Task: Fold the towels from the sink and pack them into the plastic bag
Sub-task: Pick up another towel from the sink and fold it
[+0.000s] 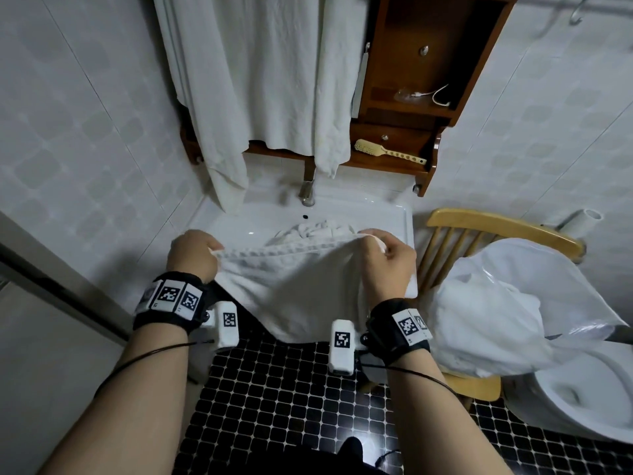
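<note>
Two bare forearms reach in from the near edge, each wearing a black wrist strap with white square-patterned tags: the left strap (168, 299) and the right strap (400, 327). Beneath them lies a floor of small black tiles (281, 406). The left hand (193, 252) is curled tight, pinching the left end of a white textured cloth towel (294, 279). The right hand (387, 265) is likewise closed, with thumb and fingers pinching the towel's right end. The towel's top edge is stretched between the two hands, and the rest hangs down over the near edge of the white rectangular ceramic sink (394, 214). Just beyond the stretched edge, a crumpled heap of white towels (315, 231) sits in the basin, below a metal tap (306, 193). To the right, a translucent white plastic bag (496, 303) with white cloth inside rests on a light wooden spindle-back chair (479, 221), beside a white toilet bowl (582, 399). On the far wall, long white cloths (267, 80) hang down next to a dark brown wooden cabinet (428, 63), whose lower shelf holds a pale wooden brush (387, 152).
</note>
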A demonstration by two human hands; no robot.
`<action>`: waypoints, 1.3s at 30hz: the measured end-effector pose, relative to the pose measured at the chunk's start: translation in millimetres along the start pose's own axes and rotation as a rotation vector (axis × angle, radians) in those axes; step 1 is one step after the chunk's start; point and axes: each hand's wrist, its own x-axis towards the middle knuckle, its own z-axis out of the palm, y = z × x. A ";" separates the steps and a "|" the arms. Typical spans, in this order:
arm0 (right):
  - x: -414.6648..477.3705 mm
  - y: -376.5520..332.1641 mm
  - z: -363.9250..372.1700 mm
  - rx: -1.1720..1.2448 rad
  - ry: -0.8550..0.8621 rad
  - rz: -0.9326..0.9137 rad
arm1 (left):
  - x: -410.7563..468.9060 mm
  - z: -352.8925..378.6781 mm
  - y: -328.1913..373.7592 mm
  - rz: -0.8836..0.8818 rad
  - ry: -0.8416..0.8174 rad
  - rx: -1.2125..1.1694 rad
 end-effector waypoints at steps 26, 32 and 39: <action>-7.7 7.3 26.3 -0.121 -0.503 -0.228 | -49.4 26.2 96.1 0.541 0.025 -0.060; -14.0 19.8 20.4 -0.083 -0.892 -0.067 | -36.3 1.6 79.5 0.511 0.154 -0.179; -12.6 35.5 31.9 -0.257 -0.642 -0.246 | -22.8 -15.8 69.2 0.539 0.248 -0.276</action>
